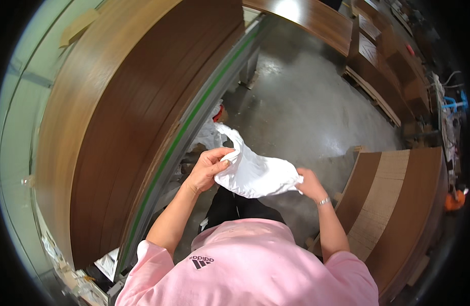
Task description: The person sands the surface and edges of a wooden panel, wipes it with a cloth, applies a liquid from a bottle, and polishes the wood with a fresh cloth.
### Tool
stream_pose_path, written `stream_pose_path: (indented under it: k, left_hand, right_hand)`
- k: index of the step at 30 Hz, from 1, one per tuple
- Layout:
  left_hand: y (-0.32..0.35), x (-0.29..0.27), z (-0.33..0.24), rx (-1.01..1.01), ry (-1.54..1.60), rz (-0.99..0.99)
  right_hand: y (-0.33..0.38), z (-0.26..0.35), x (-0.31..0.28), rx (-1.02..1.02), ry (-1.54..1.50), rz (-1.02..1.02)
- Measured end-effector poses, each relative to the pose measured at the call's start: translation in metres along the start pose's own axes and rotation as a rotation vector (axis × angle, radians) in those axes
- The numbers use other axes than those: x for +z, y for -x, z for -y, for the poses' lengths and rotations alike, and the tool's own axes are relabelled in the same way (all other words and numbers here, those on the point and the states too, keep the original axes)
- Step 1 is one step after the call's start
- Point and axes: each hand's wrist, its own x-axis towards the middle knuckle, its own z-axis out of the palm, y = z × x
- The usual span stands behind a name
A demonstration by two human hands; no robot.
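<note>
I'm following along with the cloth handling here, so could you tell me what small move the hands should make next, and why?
Probably pull the hands apart to spread the white cloth. The left hand pinches one bunched edge and the right hand holds the opposite end, so the cloth hangs crumpled between them, beside the dark wooden panel. Flattening it first seems sensible, though I can't be sure.

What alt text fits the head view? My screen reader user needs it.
Seen from above, a person's left hand and right hand hold a crumpled white cloth between them. A large dark wooden panel lies at left, above a grey concrete floor.
</note>
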Motion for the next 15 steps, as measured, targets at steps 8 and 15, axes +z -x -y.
stream_pose_path:
  k: [8, 15]
  left_hand:
    - [0.111, -0.014, -0.018, 0.260, -0.049, -0.489]
    - [0.210, -0.026, -0.015, -0.150, -0.843, -0.795]
  right_hand:
    - [-0.053, 0.113, -0.019, -0.368, -0.347, 0.109]
    - [-0.028, 0.199, -0.014, -0.328, -0.788, 0.456]
